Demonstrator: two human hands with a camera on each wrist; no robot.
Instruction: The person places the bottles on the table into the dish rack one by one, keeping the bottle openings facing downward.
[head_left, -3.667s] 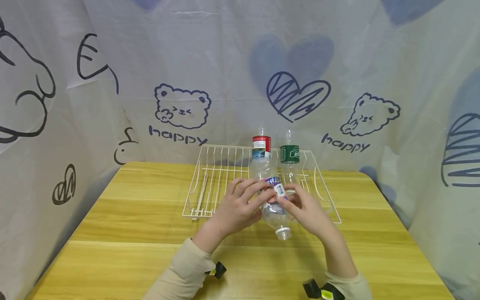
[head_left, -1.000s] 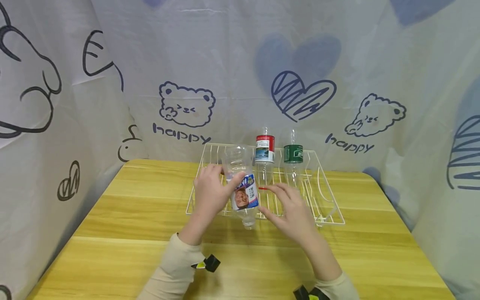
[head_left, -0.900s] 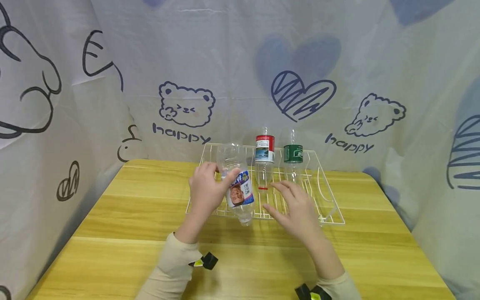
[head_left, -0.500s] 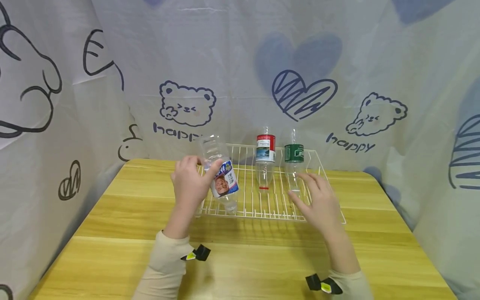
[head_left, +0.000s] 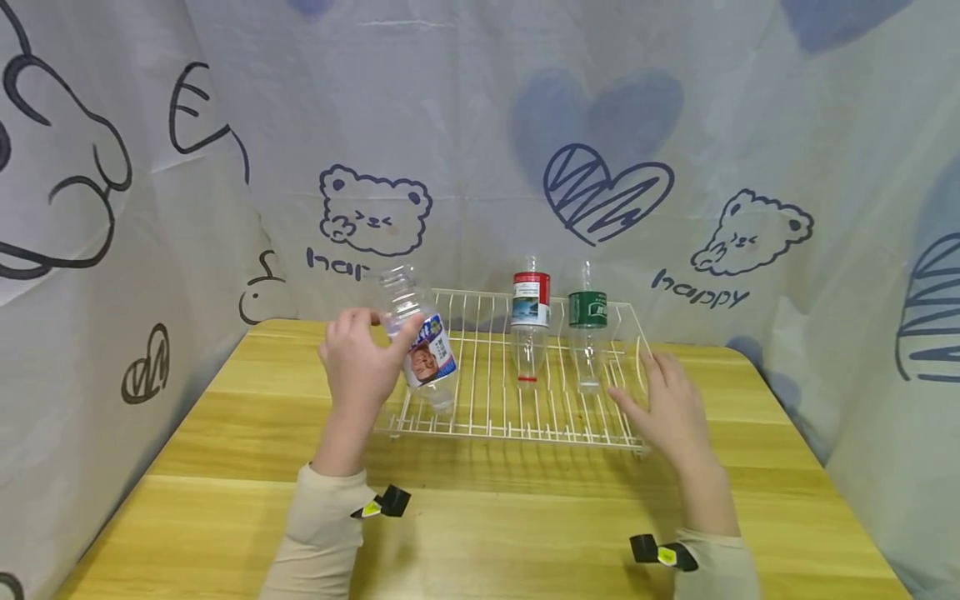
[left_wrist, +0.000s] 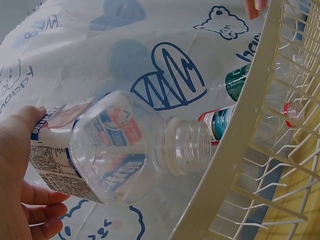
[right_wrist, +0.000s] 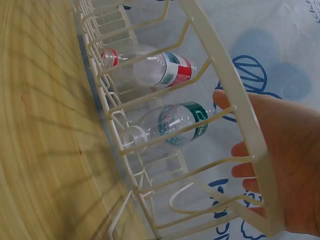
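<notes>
My left hand (head_left: 360, 358) grips a clear plastic bottle (head_left: 429, 350) with a blue and white label. Neck down and tilted, the bottle is over the left part of a cream wire rack (head_left: 487, 434). In the left wrist view, the bottle's threaded neck (left_wrist: 189, 145) is uncapped and overlaps the rack's rim. Fingers apart and holding nothing, my right hand (head_left: 671, 408) is by the rack's right side. From the right wrist, the rim (right_wrist: 242, 110) crosses in front of that hand.
Two clear bottles stand neck down in the rack: one with a red and white label (head_left: 531, 298), one with a green label (head_left: 588, 309). The rack sits on a wooden table (head_left: 495, 517). A printed curtain (head_left: 480, 167) hangs close behind.
Both hands were at the bottle earlier. My left hand has since carried it left, tilting it more. My right hand has moved away to the rack's right side.
</notes>
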